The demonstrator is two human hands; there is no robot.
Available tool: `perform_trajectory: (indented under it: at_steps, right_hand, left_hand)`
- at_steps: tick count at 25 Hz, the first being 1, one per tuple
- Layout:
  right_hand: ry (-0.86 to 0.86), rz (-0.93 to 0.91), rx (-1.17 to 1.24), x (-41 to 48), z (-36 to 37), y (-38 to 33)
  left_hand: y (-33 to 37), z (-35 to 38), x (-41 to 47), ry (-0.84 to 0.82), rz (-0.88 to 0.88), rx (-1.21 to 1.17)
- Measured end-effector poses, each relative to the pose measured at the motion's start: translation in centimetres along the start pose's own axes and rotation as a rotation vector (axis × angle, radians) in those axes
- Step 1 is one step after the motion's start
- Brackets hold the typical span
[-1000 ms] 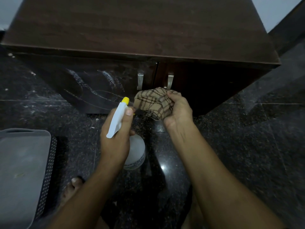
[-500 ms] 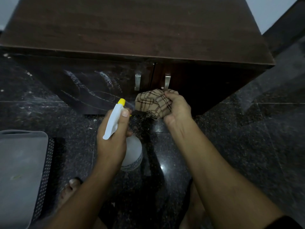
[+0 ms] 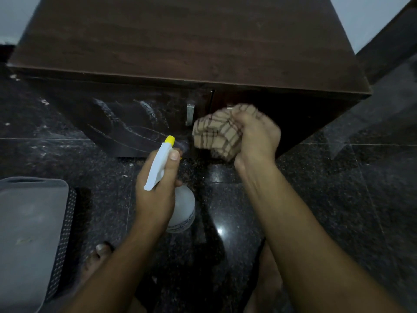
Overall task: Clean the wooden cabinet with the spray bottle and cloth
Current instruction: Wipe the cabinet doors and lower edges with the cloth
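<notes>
We take the wooden cabinet as our reference. Its dark, grained top is matt; the left door below carries whitish arcs and smears, which we judge to be spray residue or dust not yet wiped off.

In front of that left door, the left hand is closed around the neck of the spray bottle, thumb laid along the white trigger head. The yellow nozzle points at the lower door panel, a hold that suits wetting the surface directly.

Right of the bottle, before the door seam, the right hand is clenched on the cloth, a soft tan fabric with dark checked lines, bunched into a pad. We judge the wad gives a firm wiping face. It hides the right-hand metal handle; the left handle shows as a flat, bright strip.

The bottle body is translucent, rounded plastic. A grey perforated bin stands well left of the cabinet on the polished, speckled dark floor.
</notes>
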State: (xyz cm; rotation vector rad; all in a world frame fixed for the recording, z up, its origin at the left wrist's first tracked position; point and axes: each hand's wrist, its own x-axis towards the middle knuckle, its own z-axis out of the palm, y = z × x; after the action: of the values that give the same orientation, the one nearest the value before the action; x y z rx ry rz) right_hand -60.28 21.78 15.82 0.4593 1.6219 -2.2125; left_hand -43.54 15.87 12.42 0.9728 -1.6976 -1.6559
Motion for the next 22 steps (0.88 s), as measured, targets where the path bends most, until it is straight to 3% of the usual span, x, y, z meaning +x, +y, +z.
perform_trajectory:
  at_steps: [4, 8, 11, 16, 19, 22]
  right_hand:
    - [-0.038, -0.587, -0.575, -0.3, 0.2, -0.7]
    - [-0.226, -0.955, -0.88, 0.5, -1.3, 0.9]
    - [-0.279, -0.924, -0.952, 1.1, -2.6, 3.0]
    - [-0.152, -0.559, -0.702, 0.8, -4.6, 3.6]
    - [-0.189, -0.663, -0.733, -0.5, -4.7, 2.1]
    - [-0.06, -0.846, -0.873, -1.4, -4.5, -0.1]
  left_hand:
    - [0.4, -0.2, -0.2, 0.01, -0.003, -0.013]
    - [0.1, -0.1, 0.1, 0.007, -0.019, 0.012]
    - [0.1, -0.2, 0.0, 0.011, -0.025, -0.005]
    - [0.4, -0.8, 0.2, -0.011, -0.039, -0.018]
    - [0.3, -1.4, 0.3, -0.01, -0.07, 0.001]
    - [0.8, -1.7, 0.3, -0.032, -0.093, 0.019]
